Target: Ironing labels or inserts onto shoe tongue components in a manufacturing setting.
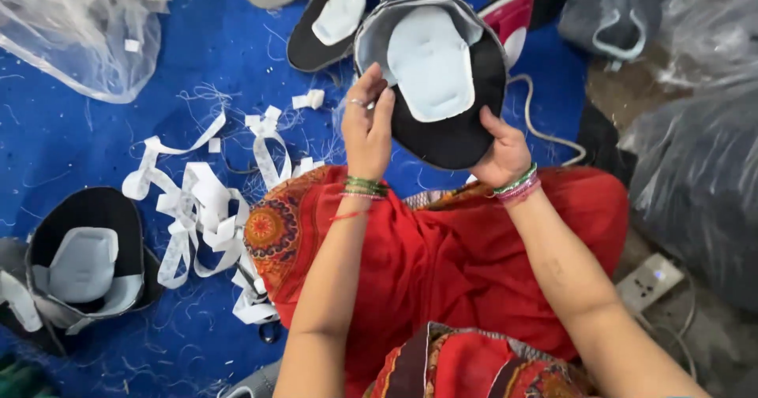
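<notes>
The person sits on a blue sheet (71,145) with a red cloth (442,248) over the lap, and holds a black shoe-upper piece (446,133) with a pale grey padded insert (430,62) up in front, just beyond the knees. The piece lies with its long axis running away from the body, tilted a little to the left at the far end, inner side facing up. The left hand (367,125) grips the left edge, thumb laid over the rim near the pad, fingers curled behind. The right hand (504,153) cups the near right corner from below, thumb pressing on the black edge. Both hands are closed on the piece at its near half, so the far, rounded end hangs free; the two hands sit about equally close to it. White paper strips (197,200) lie scattered to the left, a second similar piece (83,260) rests further left, and more such pieces (332,19) lie beyond the held one. A white power strip (651,281) sits at the right.
</notes>
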